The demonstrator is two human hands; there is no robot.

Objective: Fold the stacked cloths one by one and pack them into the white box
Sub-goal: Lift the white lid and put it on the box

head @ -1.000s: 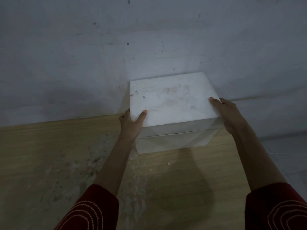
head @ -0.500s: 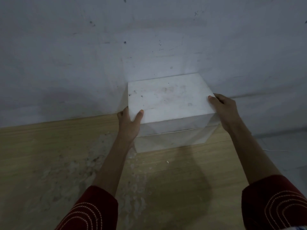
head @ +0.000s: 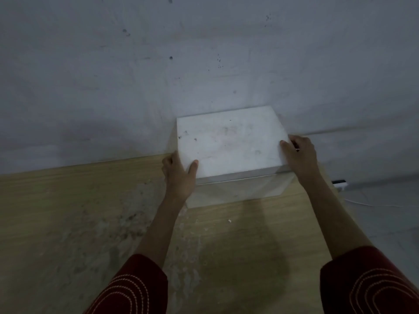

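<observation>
Head view, items listed by size.

1. wall (head: 136, 64): grey, scuffed, marked with dark specks. The upper half of the view is filled by it.
2. wooden surface (head: 68, 223): pale, blotched with whitish stains, met by the wall at the back. A grey floor (head: 385, 211) is seen past its right edge.
3. box (head: 238, 192): white, stood on the wooden surface against the wall, right of centre. Only its lower body is shown below the cover.
4. lid (head: 229, 141): white, smudged, seated level on the box, with a thin seam visible beneath it.
5. sleeves (head: 131, 288): dark red with pale stitched curves, at the bottom edge.
6. right hand (head: 301, 155): the lid's right edge is gripped, fingers curled over it.
7. left hand (head: 179, 175): the lid's near left corner is gripped, thumb laid on top, fingers wrapped round the side.
8. plug (head: 339, 183): small, white, on the grey floor, well apart from the box. A thin cable (head: 362, 203) is trailed from it.
9. speck (head: 229, 221): white, on the wood just before the box.

Progress: no cloths are seen, stacked or folded. The box's contents are hidden by the lid, so what has been packed cannot be told. The lid is judged to be either about to be lifted off or just pressed home, and which of the two cannot be settled. If it is being lifted off, all folding and packing is left.
</observation>
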